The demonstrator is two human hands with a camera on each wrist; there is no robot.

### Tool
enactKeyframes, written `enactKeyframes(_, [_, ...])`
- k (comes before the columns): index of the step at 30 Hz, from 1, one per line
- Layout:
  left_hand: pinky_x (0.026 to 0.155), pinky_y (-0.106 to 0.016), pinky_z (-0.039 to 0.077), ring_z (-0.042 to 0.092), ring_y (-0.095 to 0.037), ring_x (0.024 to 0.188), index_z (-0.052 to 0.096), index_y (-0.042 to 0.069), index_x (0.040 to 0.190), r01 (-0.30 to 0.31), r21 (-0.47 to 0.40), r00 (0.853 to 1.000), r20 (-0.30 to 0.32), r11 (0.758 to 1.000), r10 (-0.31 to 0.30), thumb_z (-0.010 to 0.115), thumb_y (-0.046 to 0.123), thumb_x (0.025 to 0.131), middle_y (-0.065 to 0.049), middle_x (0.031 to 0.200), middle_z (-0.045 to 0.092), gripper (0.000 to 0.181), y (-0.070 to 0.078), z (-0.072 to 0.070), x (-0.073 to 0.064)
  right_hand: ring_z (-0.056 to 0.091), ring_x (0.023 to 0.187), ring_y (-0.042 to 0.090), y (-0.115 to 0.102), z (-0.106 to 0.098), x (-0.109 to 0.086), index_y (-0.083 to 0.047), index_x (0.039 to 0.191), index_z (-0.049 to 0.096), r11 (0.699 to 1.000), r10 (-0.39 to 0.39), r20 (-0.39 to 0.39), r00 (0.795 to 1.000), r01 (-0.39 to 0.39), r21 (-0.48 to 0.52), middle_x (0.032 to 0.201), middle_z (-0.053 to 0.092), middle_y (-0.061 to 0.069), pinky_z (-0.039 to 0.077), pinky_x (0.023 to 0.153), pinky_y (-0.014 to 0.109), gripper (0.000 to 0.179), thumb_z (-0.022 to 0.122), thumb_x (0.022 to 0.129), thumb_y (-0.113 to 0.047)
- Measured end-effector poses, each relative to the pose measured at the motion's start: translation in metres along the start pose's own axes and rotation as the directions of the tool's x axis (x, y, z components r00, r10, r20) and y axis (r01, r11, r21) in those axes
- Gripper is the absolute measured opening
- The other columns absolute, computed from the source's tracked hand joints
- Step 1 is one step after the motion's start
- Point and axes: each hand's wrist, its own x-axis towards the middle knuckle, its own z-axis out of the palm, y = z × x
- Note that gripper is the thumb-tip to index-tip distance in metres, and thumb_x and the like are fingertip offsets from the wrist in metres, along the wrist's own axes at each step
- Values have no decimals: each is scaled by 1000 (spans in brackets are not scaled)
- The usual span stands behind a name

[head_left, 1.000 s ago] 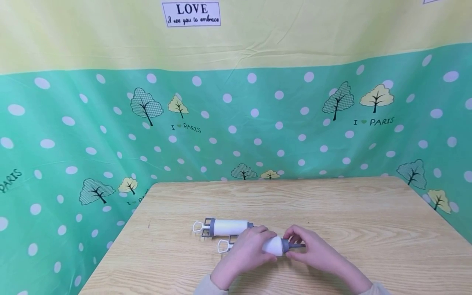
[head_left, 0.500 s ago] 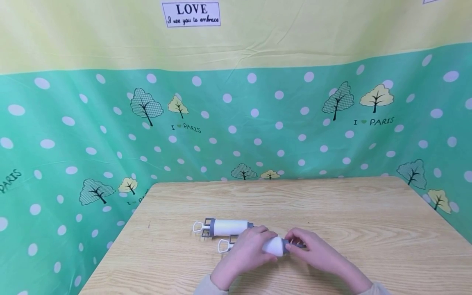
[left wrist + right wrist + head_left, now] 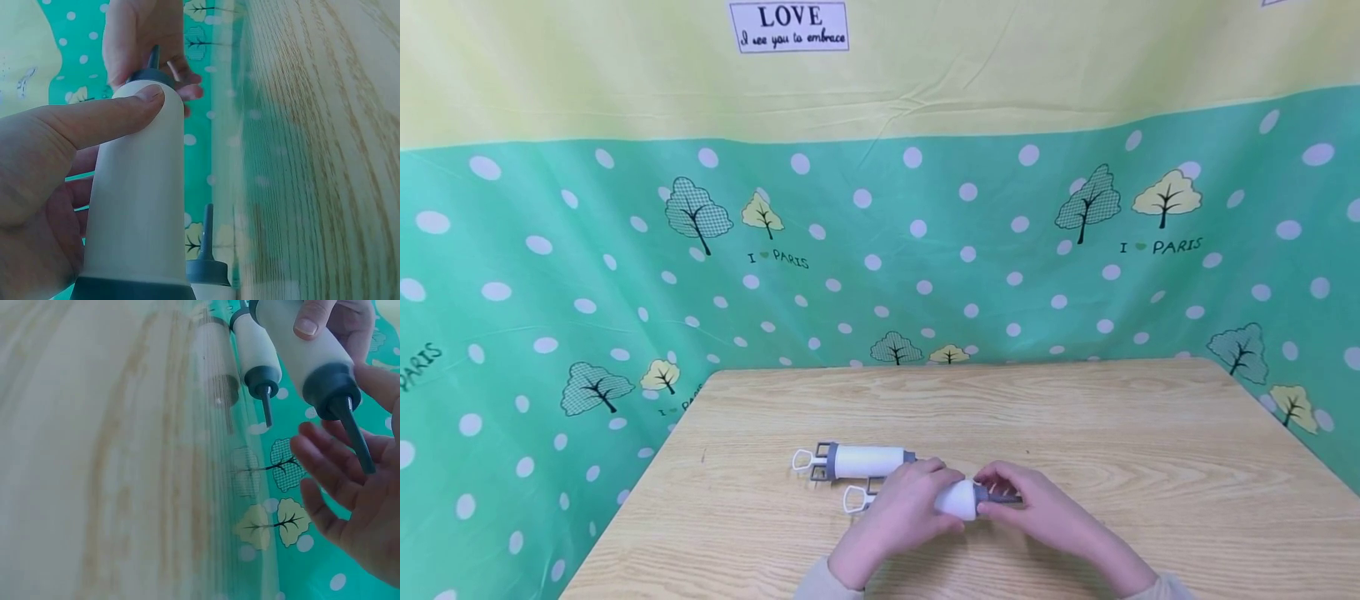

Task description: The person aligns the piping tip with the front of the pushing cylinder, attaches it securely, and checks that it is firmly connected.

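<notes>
A white syringe-like dispenser (image 3: 955, 501), with a grey end cap, a thin grey nozzle and a white ring handle, lies across my left hand's grip. That left hand (image 3: 910, 504) wraps the barrel, its thumb along the top in the left wrist view. My right hand (image 3: 1033, 508) has its fingertips around the grey cap (image 3: 331, 390). In the right wrist view one digit touches the cap's upper side while the other fingers curve loosely beneath, beside the nozzle (image 3: 353, 434). A second matching dispenser (image 3: 868, 462) lies just behind, its nozzle end partly covered by my left hand.
The wood-grain table (image 3: 760, 533) has a glossy surface that mirrors things in the wrist views. A green dotted curtain (image 3: 917, 250) with printed trees hangs behind and along both sides of it.
My right fingertips closed in on the cap and nozzle half a second ago, and now spread a little wider around the cap. The left hand and both dispensers stay in place.
</notes>
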Motion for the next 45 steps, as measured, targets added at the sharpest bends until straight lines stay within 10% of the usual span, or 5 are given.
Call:
enactKeyframes(11, [71, -17, 43, 56, -3, 81, 64, 18, 108, -11, 13, 1000, -9, 1000, 12, 77, 42, 65, 6, 95, 63, 51, 0, 0, -1, 55, 84, 2, -1, 2, 1, -22, 106, 52, 996, -86, -52, 995, 85, -36, 96, 57, -14, 48, 75, 25, 39, 74, 73, -23])
enactKeyframes(45, [71, -19, 44, 58, -5, 82, 65, 18, 107, -41, 57, 992, -117, 998, 48, 79, 39, 63, 6, 94, 65, 51, 5, 0, 0, 59, 80, 4, -10, -1, -3, -14, 103, 51, 994, -108, -44, 993, 108, -2, 94, 61, -6, 50, 68, 22, 23, 55, 88, -31])
